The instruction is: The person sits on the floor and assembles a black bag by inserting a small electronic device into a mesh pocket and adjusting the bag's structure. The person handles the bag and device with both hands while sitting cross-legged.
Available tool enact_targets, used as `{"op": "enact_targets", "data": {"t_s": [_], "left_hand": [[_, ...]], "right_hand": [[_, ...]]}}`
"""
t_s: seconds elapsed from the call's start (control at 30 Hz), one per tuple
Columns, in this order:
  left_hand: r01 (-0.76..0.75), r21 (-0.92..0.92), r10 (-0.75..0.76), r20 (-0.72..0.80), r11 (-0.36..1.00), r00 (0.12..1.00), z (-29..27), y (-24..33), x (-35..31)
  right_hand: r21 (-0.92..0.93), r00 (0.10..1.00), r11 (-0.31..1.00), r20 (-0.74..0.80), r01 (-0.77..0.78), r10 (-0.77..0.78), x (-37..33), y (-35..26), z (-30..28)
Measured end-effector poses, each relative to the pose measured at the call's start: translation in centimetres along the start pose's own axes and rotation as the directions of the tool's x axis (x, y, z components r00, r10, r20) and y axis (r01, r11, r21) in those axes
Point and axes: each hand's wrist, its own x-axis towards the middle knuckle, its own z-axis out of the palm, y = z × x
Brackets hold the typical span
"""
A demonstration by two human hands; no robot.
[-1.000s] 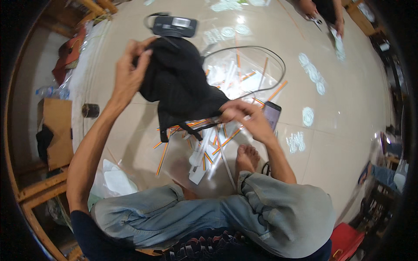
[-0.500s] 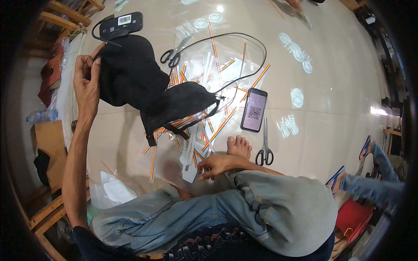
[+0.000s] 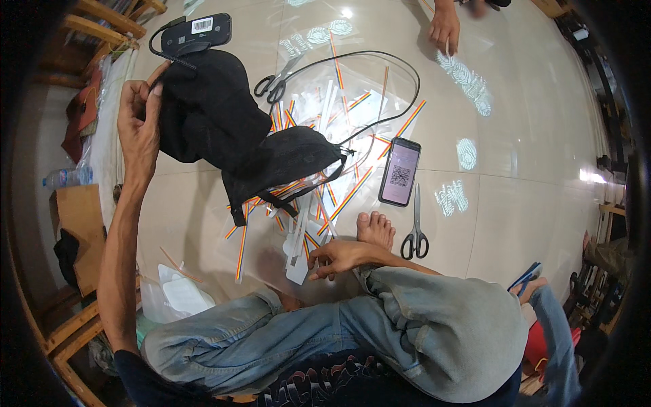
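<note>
My left hand [image 3: 140,132] pinches the left edge of a black cloth item [image 3: 210,112] with straps, holding that side up. A black box-shaped device [image 3: 196,34] with a white label sits at its far end, and a thin black cable [image 3: 410,71] loops away to the right. The cloth's near part covers some of the striped strips [image 3: 349,197] scattered on the floor. My right hand [image 3: 336,258] hangs by my bare foot, fingers loosely bent and apart, holding nothing; the nearest thing below it is the pale strips.
A phone [image 3: 400,173] showing a square code lies right of the strips. Scissors [image 3: 415,237] lie near my foot; another pair [image 3: 271,87] lies beyond the cloth. Another person's hand [image 3: 444,28] reaches down to clear pieces with white prints [image 3: 466,85]. A white pouch [image 3: 183,293] lies left.
The other person's hand has come further into view at the far right, touching the printed pieces. A person's legs at the right have shifted. My hands stay nearly still.
</note>
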Motion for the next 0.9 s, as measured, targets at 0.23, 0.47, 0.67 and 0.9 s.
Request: {"op": "enact_targets", "data": {"t_s": [0.23, 0.47, 0.67, 0.9], "left_hand": [[-0.013, -0.018, 0.013, -0.009, 1.000, 1.000, 0.0, 0.4, -0.1], [0.025, -0.012, -0.025, 0.006, 1.000, 1.000, -0.2, 0.1, -0.1], [0.007, -0.040, -0.007, -0.001, 0.999, 1.000, 0.0, 0.1, -0.1], [0.035, 0.001, -0.035, 0.011, 0.999, 0.999, -0.5, -0.4, -0.1]], "right_hand": [[-0.028, 0.999, 0.999, 0.024, -0.040, 0.041, 0.1, -0.4, 0.0], [-0.022, 1.000, 0.999, 0.008, -0.023, 0.023, 0.1, -0.4, -0.1], [-0.003, 1.000, 1.000, 0.002, -0.022, 0.022, 0.0, -0.7, -0.2], [-0.012, 1.000, 0.999, -0.001, -0.029, 0.029, 0.1, -1.0, -0.2]]}}
